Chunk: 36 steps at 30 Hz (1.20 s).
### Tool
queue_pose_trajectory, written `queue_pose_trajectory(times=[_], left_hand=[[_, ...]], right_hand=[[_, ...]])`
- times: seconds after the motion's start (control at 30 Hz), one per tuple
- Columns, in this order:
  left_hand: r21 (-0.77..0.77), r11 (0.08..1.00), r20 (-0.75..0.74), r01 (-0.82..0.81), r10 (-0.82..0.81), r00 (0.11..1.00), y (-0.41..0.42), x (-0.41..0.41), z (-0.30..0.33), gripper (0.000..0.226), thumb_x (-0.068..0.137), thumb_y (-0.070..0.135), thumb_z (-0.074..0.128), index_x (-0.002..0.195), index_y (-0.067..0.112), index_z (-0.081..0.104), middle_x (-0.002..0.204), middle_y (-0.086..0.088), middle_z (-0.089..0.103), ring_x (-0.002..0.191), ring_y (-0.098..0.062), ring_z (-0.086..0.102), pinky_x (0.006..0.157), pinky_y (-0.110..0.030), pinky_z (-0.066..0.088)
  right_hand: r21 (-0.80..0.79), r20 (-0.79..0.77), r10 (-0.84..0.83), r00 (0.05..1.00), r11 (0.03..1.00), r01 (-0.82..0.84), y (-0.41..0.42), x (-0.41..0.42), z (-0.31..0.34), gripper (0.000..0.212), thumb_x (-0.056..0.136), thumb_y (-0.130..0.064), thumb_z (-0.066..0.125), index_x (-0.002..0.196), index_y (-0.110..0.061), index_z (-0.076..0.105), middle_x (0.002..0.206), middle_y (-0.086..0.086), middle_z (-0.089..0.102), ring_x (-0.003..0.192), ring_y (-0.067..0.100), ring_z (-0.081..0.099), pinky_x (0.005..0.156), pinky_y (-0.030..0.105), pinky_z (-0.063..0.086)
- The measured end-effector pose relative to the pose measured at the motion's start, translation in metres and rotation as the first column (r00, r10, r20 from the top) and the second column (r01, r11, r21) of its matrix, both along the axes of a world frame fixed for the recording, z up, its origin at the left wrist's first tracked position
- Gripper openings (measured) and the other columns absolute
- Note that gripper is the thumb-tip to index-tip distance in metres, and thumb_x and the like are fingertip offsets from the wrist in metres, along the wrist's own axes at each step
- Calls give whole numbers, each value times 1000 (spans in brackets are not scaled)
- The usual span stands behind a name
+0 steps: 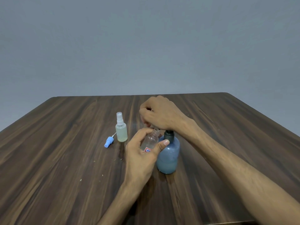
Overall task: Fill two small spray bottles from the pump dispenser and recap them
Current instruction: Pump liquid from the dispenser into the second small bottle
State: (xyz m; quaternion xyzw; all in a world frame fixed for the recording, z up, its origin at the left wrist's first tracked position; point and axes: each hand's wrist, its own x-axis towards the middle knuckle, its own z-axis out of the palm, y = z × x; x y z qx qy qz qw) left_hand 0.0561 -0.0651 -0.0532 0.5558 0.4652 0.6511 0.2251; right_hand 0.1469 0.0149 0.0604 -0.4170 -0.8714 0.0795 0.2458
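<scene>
While the left hand (142, 153) wraps thumb and fingers around a clear uncapped spray bottle (150, 141) and tilts its open neck toward the pump, the right hand (159, 113) rests curled over the head of the blue pump dispenser (168, 153), which stands on the wooden table (65, 168) touching the inner side of the left hand; the spout is hidden beneath the right hand, so its alignment with the neck cannot be confirmed. Liquid fills only the lower part of the dispenser. Beyond and to the outer side of the left hand stands the second spray bottle (121, 129), capped in white and holding pale liquid, with a loose blue spray cap (109, 141) lying just beside it. Probable failures: a narrow neck offset from the spout would spill liquid over the fingers and table; a hard press could tip the dispenser; wet fingers could let the bottle slip.
</scene>
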Motion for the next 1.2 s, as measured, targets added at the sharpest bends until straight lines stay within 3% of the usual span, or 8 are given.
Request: queue_pose_trajectory(times=[0.13, 0.33, 0.47, 0.67, 0.83, 1.03, 1.2], left_hand=[[-3, 1000, -10, -5, 5, 1000, 0, 0, -1, 23, 83, 10, 91, 101, 10, 78, 97, -1, 79, 99, -21, 75, 90, -40, 61], [-11, 1000, 3, -3, 3, 1000, 0, 0, 0, 23, 83, 9, 92, 101, 10, 77, 97, -1, 80, 99, -21, 76, 91, -40, 62], [-20, 1000, 17, 2, -2, 1000, 0, 0, -1, 23, 82, 8, 92, 100, 12, 78, 97, 0, 80, 99, -21, 75, 91, -38, 61], [-14, 1000, 26, 12, -12, 1000, -1, 1, 1, 22, 82, 8, 91, 99, 12, 77, 95, 1, 80, 98, -20, 76, 89, -32, 61], [-19, 1000, 27, 7, -7, 1000, -2, 1, 0, 23, 82, 8, 92, 98, 13, 77, 95, 1, 79, 98, -20, 75, 88, -33, 60], [-21, 1000, 30, 17, -16, 999, -1, 1, 1, 22, 83, 7, 91, 100, 11, 77, 97, 0, 80, 99, -22, 76, 91, -42, 62], [-23, 1000, 28, 9, -8, 1000, -2, 1, 1, 23, 82, 8, 92, 99, 13, 77, 97, 1, 80, 99, -19, 75, 90, -40, 61]], right_hand=[[18, -27, -8, 1000, 1000, 8, 1, 0, 3, 32, 92, -20, 50, 72, -2, 68, 70, 11, 73, 62, 30, 56, 72, 47, 58], [0, 1, -5, 1000, 1000, 5, -2, 0, 0, 32, 91, -20, 50, 73, -1, 68, 71, 11, 74, 71, 34, 64, 73, 47, 58], [11, -34, -9, 999, 1000, 10, 0, 1, 4, 32, 91, -20, 51, 72, 0, 67, 69, 13, 71, 60, 24, 51, 72, 48, 58], [-11, -4, -10, 1000, 1000, 10, -1, 0, 0, 32, 91, -20, 50, 72, -3, 68, 71, 9, 74, 70, 33, 64, 71, 43, 55], [-1, -47, -13, 999, 1000, 13, -1, 2, 5, 31, 91, -19, 51, 73, 0, 67, 70, 13, 70, 58, 20, 47, 70, 44, 54], [-41, -12, -19, 1000, 999, 19, -1, 1, -2, 31, 91, -20, 50, 73, -2, 68, 72, 10, 74, 69, 34, 61, 69, 42, 53], [8, -50, -17, 999, 1000, 17, -1, 1, 3, 31, 91, -19, 52, 70, -1, 67, 68, 14, 70, 58, 19, 48, 66, 41, 52]])
